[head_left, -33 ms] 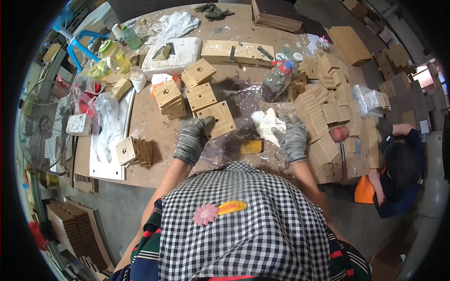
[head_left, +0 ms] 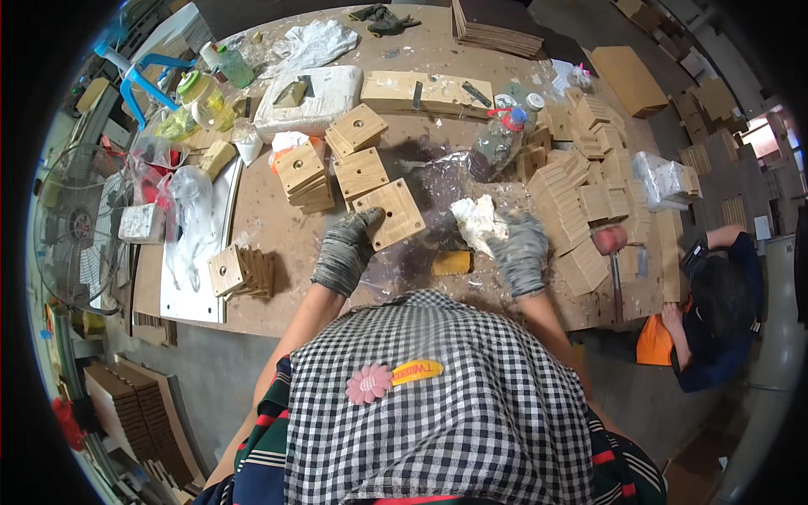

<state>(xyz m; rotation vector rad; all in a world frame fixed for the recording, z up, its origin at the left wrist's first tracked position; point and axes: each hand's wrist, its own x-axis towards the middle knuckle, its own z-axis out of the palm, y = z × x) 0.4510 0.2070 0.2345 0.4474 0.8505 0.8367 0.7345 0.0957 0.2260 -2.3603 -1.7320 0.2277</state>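
Observation:
Both my hands wear grey knitted gloves. My left hand [head_left: 345, 250] grips the left edge of a square wooden block [head_left: 404, 220] with holes in its face, its thumb on top. On the right, my right hand [head_left: 520, 255] is closed on a crumpled white rag [head_left: 475, 217], which spreads out beyond its fingertips. A piece of yellow sandpaper [head_left: 452, 263] lies between the hands. Just beyond the left hand are more drilled blocks, among them a single block [head_left: 362, 173] and a stack [head_left: 303, 172]. Another stack [head_left: 229, 273] stands at the left.
Many plain wooden pieces [head_left: 560, 210] are piled at the right, beside a red-headed mallet [head_left: 610, 241]. A plastic bottle [head_left: 497, 143] stands beyond the rag. A fan [head_left: 80, 223] is off the table's left side; a co-worker [head_left: 720, 295] is at the right.
The right hand has shifted slightly left, and the rag has bunched up differently. The block in the left hand has tilted a little, its right side moving slightly up and right.

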